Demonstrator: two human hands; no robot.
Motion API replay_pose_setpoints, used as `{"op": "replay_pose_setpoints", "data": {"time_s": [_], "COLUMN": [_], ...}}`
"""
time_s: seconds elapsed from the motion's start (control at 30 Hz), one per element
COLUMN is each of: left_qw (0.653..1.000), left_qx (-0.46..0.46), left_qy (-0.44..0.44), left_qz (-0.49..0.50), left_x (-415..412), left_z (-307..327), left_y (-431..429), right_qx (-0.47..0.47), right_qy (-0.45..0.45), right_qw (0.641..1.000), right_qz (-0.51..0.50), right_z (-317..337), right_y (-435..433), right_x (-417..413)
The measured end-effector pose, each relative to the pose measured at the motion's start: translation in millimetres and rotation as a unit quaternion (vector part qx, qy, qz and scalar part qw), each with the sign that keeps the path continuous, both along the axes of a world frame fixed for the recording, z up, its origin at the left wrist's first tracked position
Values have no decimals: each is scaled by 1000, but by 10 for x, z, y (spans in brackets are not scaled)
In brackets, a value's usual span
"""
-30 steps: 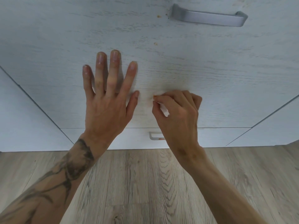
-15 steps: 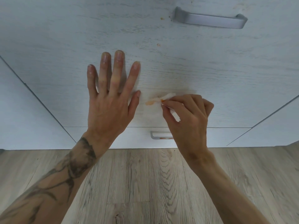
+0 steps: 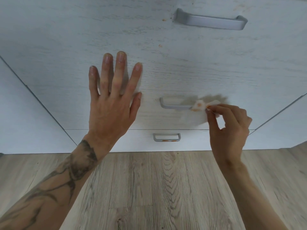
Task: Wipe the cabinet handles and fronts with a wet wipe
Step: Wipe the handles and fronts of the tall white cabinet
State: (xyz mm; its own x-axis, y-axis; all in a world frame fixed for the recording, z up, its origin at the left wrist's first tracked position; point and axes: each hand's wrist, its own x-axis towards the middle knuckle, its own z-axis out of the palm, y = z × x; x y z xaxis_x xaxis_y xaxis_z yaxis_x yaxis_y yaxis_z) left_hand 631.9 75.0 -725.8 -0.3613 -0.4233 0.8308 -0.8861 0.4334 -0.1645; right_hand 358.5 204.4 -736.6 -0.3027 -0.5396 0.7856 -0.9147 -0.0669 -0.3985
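Note:
My left hand (image 3: 113,103) lies flat, fingers spread, on the pale wood-grain drawer front (image 3: 66,47). My right hand (image 3: 229,127) pinches a white wet wipe (image 3: 201,104) stained orange, pressed against the right end of the middle grey handle (image 3: 174,106). The upper grey handle (image 3: 210,21) has small orange specks on the front beside it. The lowest handle (image 3: 166,137) shows orange smears along its lower bar.
More pale cabinet fronts (image 3: 25,122) flank the drawers left and right (image 3: 282,127). A wood-look plank floor (image 3: 157,188) runs below the cabinet base.
My right hand has slid rightward with the wipe, uncovering the middle handle it was hiding. My left hand stays flat on the front.

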Motion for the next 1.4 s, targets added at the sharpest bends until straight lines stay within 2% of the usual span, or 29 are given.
{"op": "replay_pose_setpoints", "data": {"time_s": [0.17, 0.37, 0.47, 0.6, 0.83, 1.07, 1.27, 1.4], "left_qw": [999, 991, 987, 986, 985, 984, 985, 985], "left_qx": [30, 125, 156, 163, 170, 176, 170, 168], "left_qy": [16, 5, 0, -6, -11, -15, -21, -21], "left_qz": [-25, -37, -28, -16, 4, 17, 16, 19], "left_x": [8, 123, 173, 165, 134, 118, 113, 132], "left_z": [-126, -720, -926, -1020, -1048, -1049, -1051, -1051], "left_y": [59, 325, 366, 343, 342, 332, 321, 320], "right_qx": [25, 86, 130, 167, 171, 125, 140, 120], "right_qy": [-54, -80, -142, -98, -106, -53, 18, 8], "right_qw": [998, 992, 978, 978, 975, 987, 980, 986], "right_qz": [3, 35, 77, 72, 94, 82, 138, 116], "right_z": [-254, -685, -864, -1058, -1252, -1302, -1290, -1309], "right_y": [292, 369, 283, 127, 50, -69, -174, -119], "right_x": [-9, 190, 276, 340, 373, 287, 320, 120]}}
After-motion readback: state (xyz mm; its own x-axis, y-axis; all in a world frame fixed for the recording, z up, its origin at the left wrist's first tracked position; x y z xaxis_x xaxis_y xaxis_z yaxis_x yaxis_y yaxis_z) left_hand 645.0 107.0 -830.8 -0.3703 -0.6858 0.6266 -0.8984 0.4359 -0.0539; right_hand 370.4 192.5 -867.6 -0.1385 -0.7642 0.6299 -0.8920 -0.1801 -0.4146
